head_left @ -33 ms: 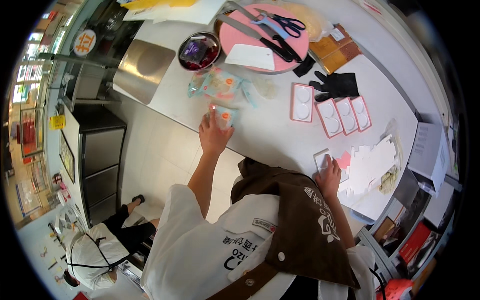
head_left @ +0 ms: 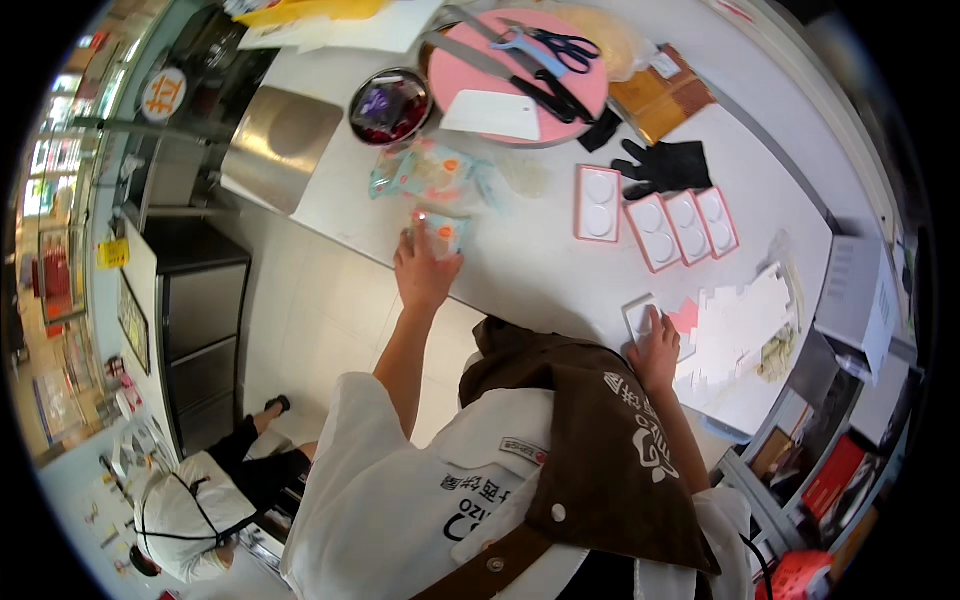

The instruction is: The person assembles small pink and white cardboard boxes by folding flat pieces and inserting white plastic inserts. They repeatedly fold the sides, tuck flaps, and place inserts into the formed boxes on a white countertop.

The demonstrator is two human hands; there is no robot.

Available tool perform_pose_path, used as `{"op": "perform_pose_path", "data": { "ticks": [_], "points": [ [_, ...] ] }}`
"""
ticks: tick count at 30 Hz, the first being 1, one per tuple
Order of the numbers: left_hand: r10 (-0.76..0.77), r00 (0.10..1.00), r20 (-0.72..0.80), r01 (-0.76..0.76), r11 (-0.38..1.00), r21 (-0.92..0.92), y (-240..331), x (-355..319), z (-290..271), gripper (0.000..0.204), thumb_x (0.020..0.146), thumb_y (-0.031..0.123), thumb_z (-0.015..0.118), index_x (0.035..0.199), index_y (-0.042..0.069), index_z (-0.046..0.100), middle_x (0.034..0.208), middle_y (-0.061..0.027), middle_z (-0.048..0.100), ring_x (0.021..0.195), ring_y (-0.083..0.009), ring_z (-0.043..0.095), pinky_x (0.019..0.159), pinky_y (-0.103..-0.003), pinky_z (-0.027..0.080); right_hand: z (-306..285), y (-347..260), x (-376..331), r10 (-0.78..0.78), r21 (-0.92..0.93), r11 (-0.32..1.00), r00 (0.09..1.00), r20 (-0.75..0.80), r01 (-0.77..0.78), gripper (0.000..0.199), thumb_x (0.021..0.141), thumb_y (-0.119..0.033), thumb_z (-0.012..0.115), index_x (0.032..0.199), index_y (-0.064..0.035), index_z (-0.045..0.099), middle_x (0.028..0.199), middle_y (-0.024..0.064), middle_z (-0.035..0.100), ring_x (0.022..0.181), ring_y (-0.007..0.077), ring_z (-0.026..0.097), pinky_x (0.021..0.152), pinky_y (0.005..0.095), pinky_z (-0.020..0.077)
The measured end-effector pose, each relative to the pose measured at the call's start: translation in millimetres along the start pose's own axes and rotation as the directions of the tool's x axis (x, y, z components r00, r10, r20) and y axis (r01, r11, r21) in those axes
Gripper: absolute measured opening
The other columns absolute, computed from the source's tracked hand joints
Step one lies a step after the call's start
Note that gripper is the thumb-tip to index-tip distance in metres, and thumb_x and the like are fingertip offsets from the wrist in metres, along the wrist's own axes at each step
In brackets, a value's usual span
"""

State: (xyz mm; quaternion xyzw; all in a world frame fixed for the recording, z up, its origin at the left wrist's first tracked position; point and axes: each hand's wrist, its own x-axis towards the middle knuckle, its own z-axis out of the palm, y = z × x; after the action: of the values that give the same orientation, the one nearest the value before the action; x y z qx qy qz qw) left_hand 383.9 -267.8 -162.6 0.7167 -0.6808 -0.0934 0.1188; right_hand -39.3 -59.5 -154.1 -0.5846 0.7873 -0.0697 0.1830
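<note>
Left hand [head_left: 428, 273], left of centre: fingers lay apart on a small blue packet [head_left: 448, 231]. Right hand [head_left: 657, 352], right of centre: fingers rested on a white tray [head_left: 637, 314] on the table [head_left: 545, 260], grip indeterminable. Step, seemingly: steadying both; lifting either called for a pinch.

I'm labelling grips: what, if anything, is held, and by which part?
The left hand touches the left side of a small bluish plastic packet; the right hand touches the near side of a white rectangular tray. Actual gripping cannot be told.
</note>
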Motion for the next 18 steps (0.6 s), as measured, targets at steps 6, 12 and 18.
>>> {"op": "perform_pose_path", "data": {
  "ticks": [6,12,18],
  "points": [
    [0.325,0.944,-0.057,-0.327,0.895,-0.304,42,-7,-7,0.059,0.092,0.024,0.07,0.145,0.005,0.052,0.144,-0.0228,0.055,0.128,-0.0438,0.054,0.109,-0.053,0.043,-24,-19,15,-0.029,0.57,0.822,0.999,0.023,0.011,0.095,0.075,-0.016,0.076,0.16,-0.0052,0.035,0.145,0.0259,0.048,0.135,0.0416,0.045,0.115,0.0492,0.0365],
    [0.668,0.549,0.503,0.307,0.398,-0.864,205,-44,-22,0.023,0.101,0.013,0.065,0.122,0.003,0.065,0.15,-0.0144,0.05,0.134,-0.024,0.053,0.103,-0.039,0.051,-87,-68,19,-0.005,0.926,0.31,0.973,0.23,-0.217,0.089,0.088,-0.015,0.076,0.164,-0.0175,0.031,0.151,0.0169,0.046,0.127,0.0284,0.052,0.102,0.0423,0.0484],
    [0.828,0.426,0.364,0.383,0.2,-0.902,288,-79,-35,0.013,0.102,0.009,0.065,0.11,-0.001,0.067,0.163,-0.0169,0.036,0.143,-0.0262,0.047,0.107,-0.039,0.049,-126,-48,-18,0.025,0.986,0.145,0.997,0.078,-0.081,0.086,0.095,-0.019,0.076,0.164,-0.0092,0.027,0.154,0.0103,0.043,0.134,0.0261,0.048,0.105,0.0422,0.0462]
  ]
}}
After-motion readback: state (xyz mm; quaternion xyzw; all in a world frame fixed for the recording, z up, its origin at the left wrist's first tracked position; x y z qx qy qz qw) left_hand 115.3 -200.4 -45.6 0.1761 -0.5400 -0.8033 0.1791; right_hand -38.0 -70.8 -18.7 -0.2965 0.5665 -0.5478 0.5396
